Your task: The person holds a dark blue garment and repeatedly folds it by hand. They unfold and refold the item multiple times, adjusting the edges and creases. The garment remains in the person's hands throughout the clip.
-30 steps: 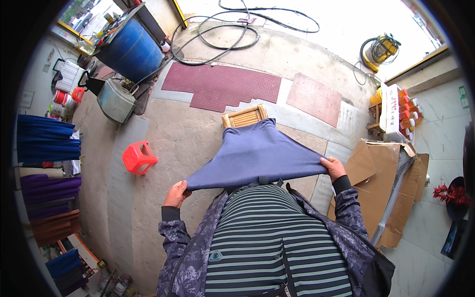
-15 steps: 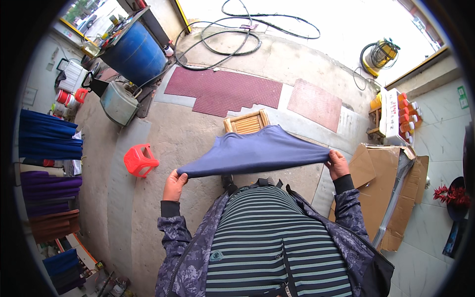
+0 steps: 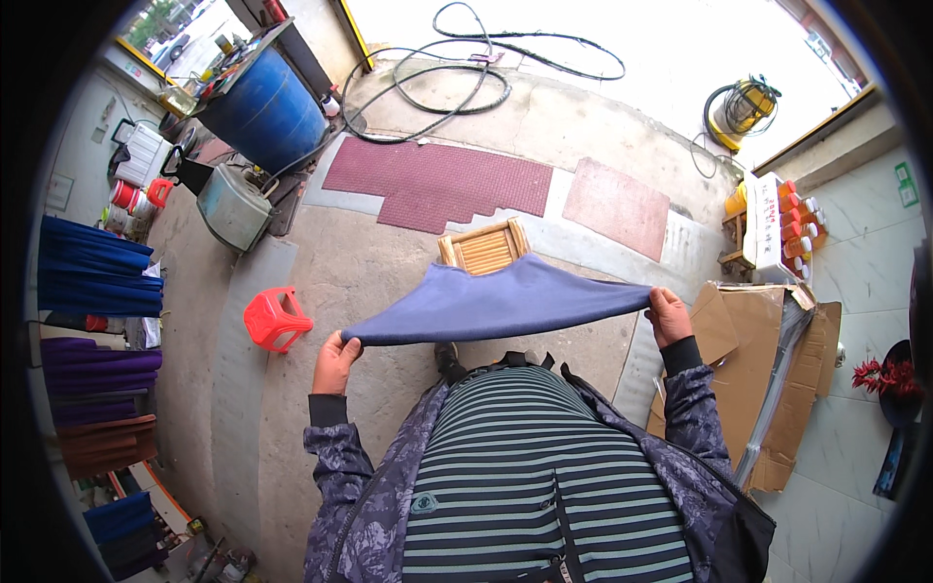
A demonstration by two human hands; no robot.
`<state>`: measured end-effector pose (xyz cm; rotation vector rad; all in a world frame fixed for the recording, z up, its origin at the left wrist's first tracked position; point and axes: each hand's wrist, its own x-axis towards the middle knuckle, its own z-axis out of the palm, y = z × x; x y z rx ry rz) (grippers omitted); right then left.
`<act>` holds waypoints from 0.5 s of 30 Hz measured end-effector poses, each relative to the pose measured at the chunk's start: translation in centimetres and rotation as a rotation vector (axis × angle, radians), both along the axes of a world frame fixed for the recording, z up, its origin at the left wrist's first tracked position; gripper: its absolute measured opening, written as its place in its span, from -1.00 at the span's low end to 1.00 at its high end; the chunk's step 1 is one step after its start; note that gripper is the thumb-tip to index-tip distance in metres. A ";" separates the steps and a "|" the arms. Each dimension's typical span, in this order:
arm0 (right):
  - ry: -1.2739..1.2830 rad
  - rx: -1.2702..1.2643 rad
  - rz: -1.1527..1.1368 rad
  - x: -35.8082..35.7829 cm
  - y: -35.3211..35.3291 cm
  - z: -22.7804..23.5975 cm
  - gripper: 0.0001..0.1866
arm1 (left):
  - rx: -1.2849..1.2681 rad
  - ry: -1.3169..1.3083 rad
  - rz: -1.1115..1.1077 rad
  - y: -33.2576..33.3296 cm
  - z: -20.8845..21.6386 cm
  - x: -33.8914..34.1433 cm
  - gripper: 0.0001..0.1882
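While we hold the blue cloth (image 3: 505, 301) stretched level in front of our waist, our left hand (image 3: 335, 361) pinches one corner shut and our right hand (image 3: 669, 316) clamps the other. To do this well, we judge we should keep equal tension on both corners so the edge lies straight and the middle does not sag. Just beyond the cloth sits a small wooden stool (image 3: 484, 247); out past our left hand stands a red plastic stool (image 3: 273, 317), and past our right a flattened cardboard box (image 3: 768, 369).

- A gray concrete floor (image 3: 379, 282) fills the middle.
- A big blue barrel (image 3: 264, 112) stands at the upper left.
- Two dark red mats (image 3: 437, 180) lie near the top.
- Bright daylight comes in at the top.
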<state>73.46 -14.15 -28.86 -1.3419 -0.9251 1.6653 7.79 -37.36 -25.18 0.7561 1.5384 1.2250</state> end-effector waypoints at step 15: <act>0.116 0.328 -0.027 -8.7 18.6 15.9 -0.62 | 0.345 0.081 0.202 19.9 11.9 -6.0 -0.81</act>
